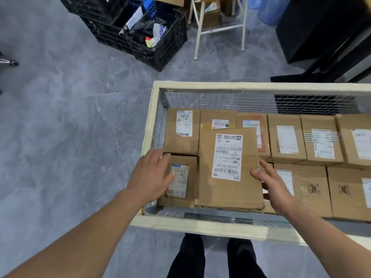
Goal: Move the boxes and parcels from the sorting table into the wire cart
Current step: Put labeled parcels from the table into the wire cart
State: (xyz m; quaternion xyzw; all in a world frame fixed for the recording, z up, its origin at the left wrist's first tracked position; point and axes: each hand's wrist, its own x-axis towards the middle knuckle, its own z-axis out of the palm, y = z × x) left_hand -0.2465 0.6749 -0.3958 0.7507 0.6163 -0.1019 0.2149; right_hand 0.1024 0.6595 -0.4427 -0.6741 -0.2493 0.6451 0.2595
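Observation:
The wire cart (200, 222), with a cream padded rim and mesh walls, stands right in front of me and holds several brown cardboard boxes with white shipping labels. A flat cardboard parcel (228, 171) with a long barcode label lies on top of the lower boxes near the cart's front left. My right hand (270, 182) grips its right edge, thumb on top and fingers beneath. My left hand (153, 175) hovers with straight fingers over a small box (180, 181) in the front left corner, just left of the parcel, holding nothing.
Black plastic crates (160, 39) with bags and papers stand on the grey floor behind the cart on the left. A white metal stool (218, 29) is beside them, and a black cabinet (321, 31) stands at the back right. My legs (216, 257) are against the cart's front rim.

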